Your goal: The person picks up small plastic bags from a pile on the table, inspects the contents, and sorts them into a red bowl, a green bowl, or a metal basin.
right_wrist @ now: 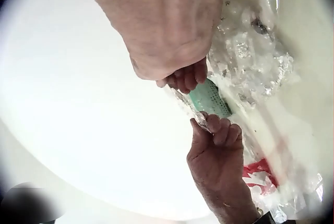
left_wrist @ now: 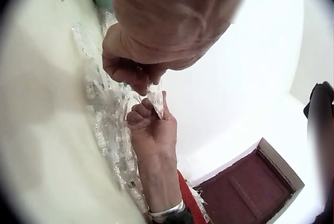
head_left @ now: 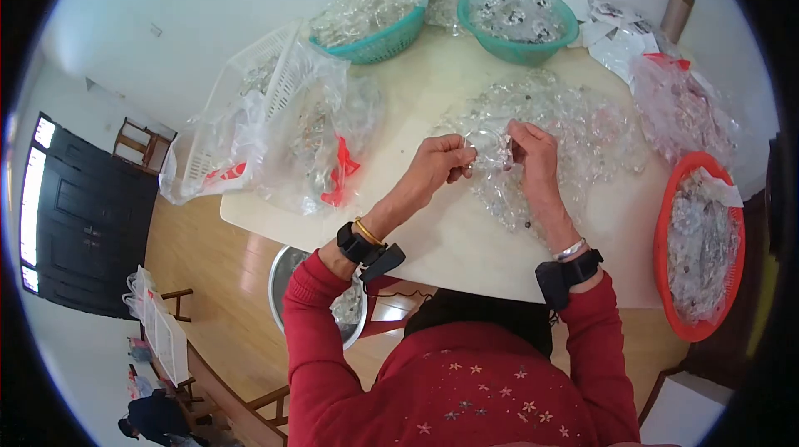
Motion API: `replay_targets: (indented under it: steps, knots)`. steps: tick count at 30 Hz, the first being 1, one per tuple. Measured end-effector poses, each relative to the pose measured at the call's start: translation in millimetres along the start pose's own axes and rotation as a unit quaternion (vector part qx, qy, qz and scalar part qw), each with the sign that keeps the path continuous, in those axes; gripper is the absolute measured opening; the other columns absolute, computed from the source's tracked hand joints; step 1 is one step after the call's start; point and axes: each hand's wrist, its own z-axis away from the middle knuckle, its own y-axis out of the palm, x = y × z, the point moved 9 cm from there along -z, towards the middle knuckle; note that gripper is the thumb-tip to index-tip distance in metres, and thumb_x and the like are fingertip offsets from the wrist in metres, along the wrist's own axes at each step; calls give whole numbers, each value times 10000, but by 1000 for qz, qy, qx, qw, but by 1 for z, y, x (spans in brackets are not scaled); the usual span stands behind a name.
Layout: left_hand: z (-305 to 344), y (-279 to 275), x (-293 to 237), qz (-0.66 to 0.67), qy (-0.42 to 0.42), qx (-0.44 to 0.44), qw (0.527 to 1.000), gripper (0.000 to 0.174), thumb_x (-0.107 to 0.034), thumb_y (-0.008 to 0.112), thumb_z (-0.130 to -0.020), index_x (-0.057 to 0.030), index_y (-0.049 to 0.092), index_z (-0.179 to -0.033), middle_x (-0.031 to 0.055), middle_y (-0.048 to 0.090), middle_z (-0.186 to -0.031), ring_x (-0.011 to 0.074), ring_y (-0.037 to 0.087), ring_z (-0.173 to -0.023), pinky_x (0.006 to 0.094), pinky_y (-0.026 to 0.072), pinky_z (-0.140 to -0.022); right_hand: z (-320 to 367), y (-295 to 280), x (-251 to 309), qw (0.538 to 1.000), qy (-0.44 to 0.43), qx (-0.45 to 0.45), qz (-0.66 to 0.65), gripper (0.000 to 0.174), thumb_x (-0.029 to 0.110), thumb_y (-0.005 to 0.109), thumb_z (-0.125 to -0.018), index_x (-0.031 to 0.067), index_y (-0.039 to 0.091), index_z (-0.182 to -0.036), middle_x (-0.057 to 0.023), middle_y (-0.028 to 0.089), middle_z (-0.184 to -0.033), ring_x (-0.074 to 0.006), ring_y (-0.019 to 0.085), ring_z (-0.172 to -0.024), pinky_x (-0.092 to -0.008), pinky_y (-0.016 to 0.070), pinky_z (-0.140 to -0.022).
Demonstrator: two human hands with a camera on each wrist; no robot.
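Between both hands is a small clear plastic packet (head_left: 493, 147), held above a spread-out pile of similar clear packets (head_left: 583, 126) on the pale table. My left hand (head_left: 439, 162) pinches one side of it with thumb and curled fingers. On the opposite side, my right hand (head_left: 537, 157) grips it with its fingertips. In the left wrist view the packet (left_wrist: 155, 98) shows as a thin shiny sheet between the two hands. The right wrist view shows its edge (right_wrist: 201, 119) at the left hand's thumb (right_wrist: 195, 132). What the packet contains is hidden by the fingers and glare.
Two green baskets (head_left: 520, 52) of packets stand along the back. A red basket (head_left: 663, 255) sits at the right edge, below a pinkish bag (head_left: 682, 106). Clear bags (head_left: 312, 147) and a white basket (head_left: 200, 151) occupy the left. A metal basin (head_left: 279, 280) is below the table.
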Motion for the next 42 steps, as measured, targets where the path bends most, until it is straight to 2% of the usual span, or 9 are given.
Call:
replay_targets:
  steps: [7,11,15,19,22,26,30,34,42]
  knots:
    - [-45,-42,-37,47,19,-111,993,114,-145,550,-862,-50,562,-798,40,567,-726,90,449,-575,224,379,-549,-5,-1,0,999,-8,-41,-23,284,273,519,-911,15,590,-816,-54,597,-675,-114,554,-557,-252,472,-521]
    - [-105,-75,-117,259,195,-113,939,96,-18,514,-845,2,583,-910,75,585,-753,149,562,-707,252,455,-623,-7,-1,-4,1000,-5,-23,-20,286,276,513,-914,7,588,-854,-65,607,-702,-125,569,-576,-257,485,-543]
    - [-87,-93,-134,209,230,-140,940,172,-30,550,-827,30,576,-986,104,604,-866,162,592,-801,271,478,-680,-8,-5,-5,999,1,-29,-18,288,276,517,-913,2,590,-864,-69,611,-724,-129,575,-596,-258,491,-561]
    - [-64,-100,-68,-124,104,-143,976,279,-111,620,-786,43,573,-1014,124,609,-939,197,593,-831,304,483,-716,-7,-2,-8,999,10,-32,-7,287,277,523,-912,2,591,-866,-71,612,-737,-129,578,-608,-258,494,-568]
    - [-51,-99,-24,-394,132,-131,900,406,-187,690,-677,42,594,-998,155,629,-867,276,608,-764,335,486,-667,-6,-2,-8,1000,5,-27,1,286,277,526,-911,3,592,-867,-71,613,-742,-127,578,-611,-257,495,-571]
    - [-29,-74,-10,-455,204,-152,853,409,-242,708,-636,50,609,-903,176,617,-750,323,597,-719,367,469,-661,-7,-1,-5,1000,-4,-22,9,287,280,526,-911,3,593,-869,-70,614,-744,-126,581,-615,-255,495,-576]
    - [-38,-76,8,-448,52,-102,887,320,-208,713,-660,30,614,-850,121,610,-715,265,592,-670,337,462,-628,-7,-2,-7,1000,0,-18,17,288,280,528,-911,3,595,-877,-69,617,-751,-124,585,-624,-253,495,-583]
    - [-33,-90,4,-176,46,-131,975,208,-159,702,-698,2,612,-795,72,597,-702,197,587,-643,292,456,-597,-8,1,-6,1000,-2,-13,22,275,269,536,-906,2,603,-902,-66,623,-762,-122,587,-631,-250,494,-591]
    - [-15,-35,-36,-3,75,43,996,155,-119,629,-778,18,629,-850,58,606,-745,125,583,-659,253,464,-614,-4,15,0,999,-15,28,28,202,198,575,-877,14,619,-945,-57,633,-784,-111,578,-633,-240,485,-597]
